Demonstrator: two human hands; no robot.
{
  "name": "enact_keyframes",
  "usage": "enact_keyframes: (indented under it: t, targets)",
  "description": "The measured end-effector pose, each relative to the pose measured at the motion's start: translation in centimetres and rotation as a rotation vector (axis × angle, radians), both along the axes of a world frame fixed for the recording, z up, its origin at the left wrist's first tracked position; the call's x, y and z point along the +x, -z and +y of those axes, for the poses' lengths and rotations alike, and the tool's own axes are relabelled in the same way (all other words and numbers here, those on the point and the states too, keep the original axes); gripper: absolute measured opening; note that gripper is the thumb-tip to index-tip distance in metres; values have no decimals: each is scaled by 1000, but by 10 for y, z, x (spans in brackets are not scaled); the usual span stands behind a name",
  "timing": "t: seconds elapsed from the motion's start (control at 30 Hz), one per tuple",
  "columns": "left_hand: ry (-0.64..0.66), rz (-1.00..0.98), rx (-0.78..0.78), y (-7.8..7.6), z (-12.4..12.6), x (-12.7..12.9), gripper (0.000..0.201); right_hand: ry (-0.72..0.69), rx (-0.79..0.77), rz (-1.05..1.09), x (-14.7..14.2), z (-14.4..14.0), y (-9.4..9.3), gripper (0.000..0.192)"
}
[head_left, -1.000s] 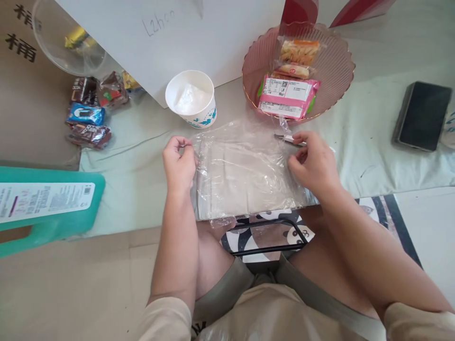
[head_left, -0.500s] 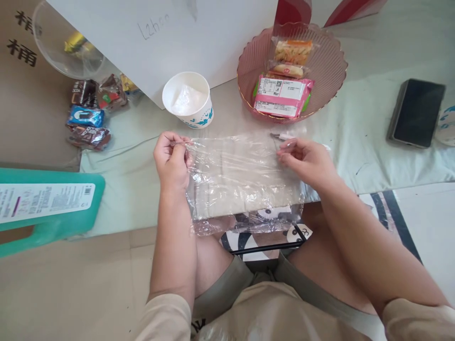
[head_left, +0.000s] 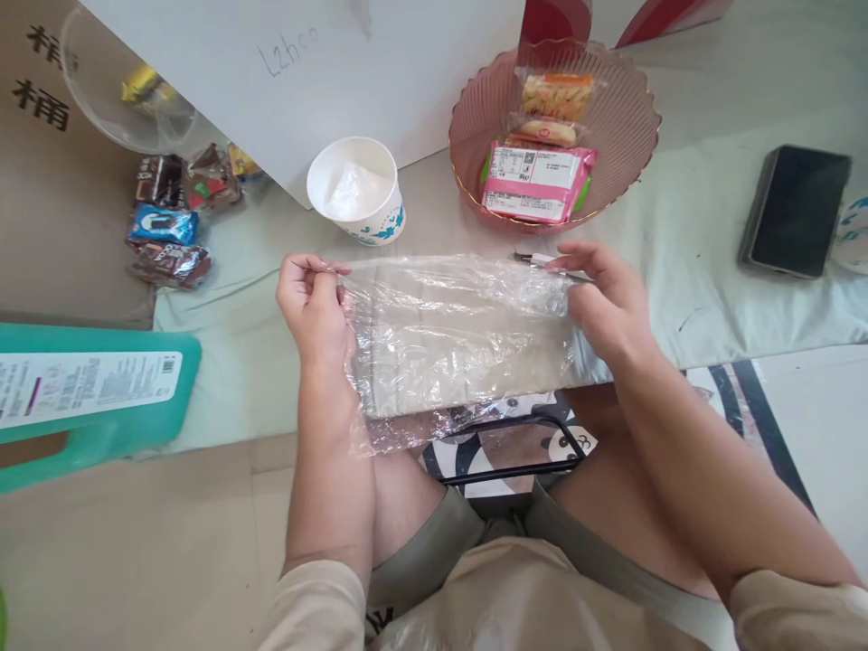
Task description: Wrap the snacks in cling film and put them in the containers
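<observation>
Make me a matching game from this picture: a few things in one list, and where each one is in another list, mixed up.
Things:
1. plastic wrap
2. pink packet
3. phone
4. paper cup

Places:
A. lying in the pink bowl
B. stretched between the left hand and right hand
C. standing by the white board
D. lying at the far right on the green cloth

Pairs: 1-B, 2-A, 3-D, 4-C

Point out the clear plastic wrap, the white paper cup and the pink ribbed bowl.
Clear plastic wrap [head_left: 454, 334], head view, middle of the sheet.
White paper cup [head_left: 380, 226], head view, front wall.
Pink ribbed bowl [head_left: 627, 136], head view, right inner wall.
</observation>
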State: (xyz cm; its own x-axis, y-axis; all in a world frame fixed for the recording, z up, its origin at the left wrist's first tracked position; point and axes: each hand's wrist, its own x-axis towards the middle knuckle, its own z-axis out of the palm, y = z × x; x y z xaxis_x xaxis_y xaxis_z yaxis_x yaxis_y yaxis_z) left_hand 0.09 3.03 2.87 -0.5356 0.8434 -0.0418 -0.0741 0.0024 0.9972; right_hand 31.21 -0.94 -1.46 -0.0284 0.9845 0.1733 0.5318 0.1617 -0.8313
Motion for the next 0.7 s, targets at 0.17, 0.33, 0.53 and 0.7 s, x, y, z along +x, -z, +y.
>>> enact_keyframes:
  t: [0.17, 0.33, 0.53, 0.7]
  targets:
    - [-3, 16, 50, 5, 0, -4, 24, 2, -114, 48, -9, -7, -18, 56]
    - [-41, 21, 43, 10, 3, -12, 29, -31, -119, 63, -6, -7, -23, 48]
    - [24, 16, 15, 8, 3, -10, 25, -19, -68, -40, -11, -4, -22, 32]
    - [79, 18, -24, 2, 1, -4, 31, 22, -24, -217, -15, 6, -15, 12]
